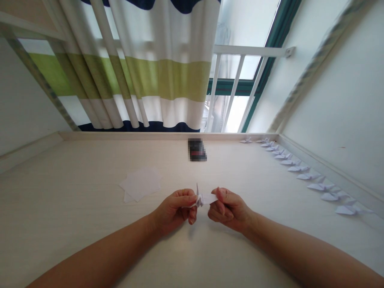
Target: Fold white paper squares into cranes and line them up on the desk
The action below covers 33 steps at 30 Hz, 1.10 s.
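Between my two hands, above the pale table, is a small white paper crane (200, 200). My left hand (177, 206) pinches its left side between thumb and forefinger, beside a narrow point that sticks up. A flat wing on the other side is gripped by my right hand (229, 208), thumb and forefinger closed on its edge. Part of the crane's folded body is hidden by my fingers. Several finished paper cranes (300, 168) stand in a slanting row along the right edge of the table.
A few loose white paper sheets (142, 184) lie on the table (75, 224) to the left. A dark, blurred-out object (197, 150) rests near the back rim. Behind are a striped curtain (168, 76) and a window with white bars (235, 86); a white wall (339, 108) borders the right.
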Available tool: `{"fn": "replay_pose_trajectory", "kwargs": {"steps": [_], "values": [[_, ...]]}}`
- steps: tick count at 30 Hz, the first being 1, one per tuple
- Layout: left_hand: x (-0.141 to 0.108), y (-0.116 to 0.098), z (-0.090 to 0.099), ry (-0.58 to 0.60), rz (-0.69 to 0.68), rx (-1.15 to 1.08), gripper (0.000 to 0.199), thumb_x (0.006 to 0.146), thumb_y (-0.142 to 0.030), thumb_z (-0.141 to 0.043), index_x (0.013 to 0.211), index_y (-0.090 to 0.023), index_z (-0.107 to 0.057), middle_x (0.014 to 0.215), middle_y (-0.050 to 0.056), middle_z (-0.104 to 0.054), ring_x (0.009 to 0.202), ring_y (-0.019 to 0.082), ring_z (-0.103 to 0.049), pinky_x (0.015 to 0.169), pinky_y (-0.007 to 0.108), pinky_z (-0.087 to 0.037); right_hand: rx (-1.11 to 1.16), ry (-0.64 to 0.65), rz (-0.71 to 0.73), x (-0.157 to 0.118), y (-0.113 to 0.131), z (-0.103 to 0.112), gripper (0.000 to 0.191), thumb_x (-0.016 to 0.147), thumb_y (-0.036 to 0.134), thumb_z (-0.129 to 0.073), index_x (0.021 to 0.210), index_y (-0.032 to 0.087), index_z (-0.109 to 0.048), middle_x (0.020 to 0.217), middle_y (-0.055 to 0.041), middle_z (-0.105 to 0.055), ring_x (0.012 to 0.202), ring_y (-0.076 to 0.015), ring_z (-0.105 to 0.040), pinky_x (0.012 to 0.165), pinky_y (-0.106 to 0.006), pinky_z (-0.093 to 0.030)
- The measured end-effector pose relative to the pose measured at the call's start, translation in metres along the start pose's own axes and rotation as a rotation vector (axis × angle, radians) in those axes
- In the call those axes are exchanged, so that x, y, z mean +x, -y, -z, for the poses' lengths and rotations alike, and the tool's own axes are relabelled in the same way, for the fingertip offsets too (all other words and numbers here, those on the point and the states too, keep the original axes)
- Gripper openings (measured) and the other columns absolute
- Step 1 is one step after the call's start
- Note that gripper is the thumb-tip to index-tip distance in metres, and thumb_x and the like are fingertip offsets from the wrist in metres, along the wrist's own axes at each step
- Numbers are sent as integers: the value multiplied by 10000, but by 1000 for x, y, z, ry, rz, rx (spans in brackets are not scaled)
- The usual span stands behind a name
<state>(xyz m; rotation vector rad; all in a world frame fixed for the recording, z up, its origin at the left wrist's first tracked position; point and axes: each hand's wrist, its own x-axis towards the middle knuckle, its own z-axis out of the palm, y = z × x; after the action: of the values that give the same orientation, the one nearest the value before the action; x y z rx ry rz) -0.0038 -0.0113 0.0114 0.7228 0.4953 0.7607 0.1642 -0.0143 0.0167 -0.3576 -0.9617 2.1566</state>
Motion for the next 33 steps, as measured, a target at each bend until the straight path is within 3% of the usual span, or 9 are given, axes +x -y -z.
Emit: {"fn": "replay_pose_trajectory", "kwargs": {"steps": [3, 7, 11, 15, 19, 24, 29, 33], "values": [[0, 0, 1, 7, -4, 3, 240, 615, -254, -643, 524, -133, -458, 410, -13, -510, 357, 78, -479, 391, 187, -338, -24, -4, -16, 0, 1, 0, 393, 743, 411, -551, 457, 140, -550, 269, 82, -296, 278, -31, -247, 381, -204, -164], [0, -1, 1, -8, -19, 7, 256, 617, -268, -645, 518, -134, -452, 410, -15, -506, 354, 73, -469, 388, 188, -337, -108, -20, -43, 3, 9, 7, 600, 771, 595, -368, 447, 126, -555, 258, 57, -319, 286, -48, -298, 377, -207, -181], [-1, -1, -1, -13, -13, 34, 264, 602, -273, -667, 512, -130, -465, 416, -12, -514, 360, 76, -475, 380, 186, -340, -139, -154, -35, 7, 13, 13, 631, 780, 626, -282, 487, 128, -532, 297, 39, -410, 278, -48, -329, 360, -200, -198], [1, 1, -1, -11, 58, 89, 242, 613, -270, -673, 539, -119, -499, 456, 6, -559, 378, 72, -489, 391, 183, -370, -229, -181, -125, 5, 5, 5, 461, 732, 556, -469, 593, 122, -538, 413, 10, -542, 339, -69, -439, 354, -192, -268], [3, 4, 0, -32, 87, 130, 225, 645, -280, -656, 571, -107, -532, 471, 18, -583, 395, 71, -508, 405, 173, -402, -315, -181, -142, 1, 1, -5, 294, 715, 366, -593, 592, 106, -538, 422, 17, -543, 333, -49, -430, 342, -173, -262], [3, 3, 1, -69, 98, 163, 264, 652, -325, -646, 559, -104, -533, 433, 11, -565, 342, 65, -483, 365, 169, -389, -262, -190, -126, 0, 6, -1, 296, 736, 304, -580, 524, 109, -512, 369, 15, -521, 297, -48, -406, 332, -173, -239], [2, 0, -2, -136, 52, 104, 345, 551, -367, -713, 496, -118, -481, 365, -30, -493, 284, 37, -403, 306, 148, -291, -155, -156, -119, 2, 4, 1, 312, 741, 291, -574, 495, 110, -512, 343, 13, -510, 283, -52, -401, 327, -174, -239], [1, 0, -3, -119, 7, 92, 388, 493, -391, -742, 470, -123, -462, 325, -37, -464, 276, 36, -389, 318, 153, -270, -92, -114, -118, 2, 2, -1, 299, 727, 300, -591, 507, 109, -528, 348, 10, -518, 288, -54, -411, 329, -172, -247]]}}
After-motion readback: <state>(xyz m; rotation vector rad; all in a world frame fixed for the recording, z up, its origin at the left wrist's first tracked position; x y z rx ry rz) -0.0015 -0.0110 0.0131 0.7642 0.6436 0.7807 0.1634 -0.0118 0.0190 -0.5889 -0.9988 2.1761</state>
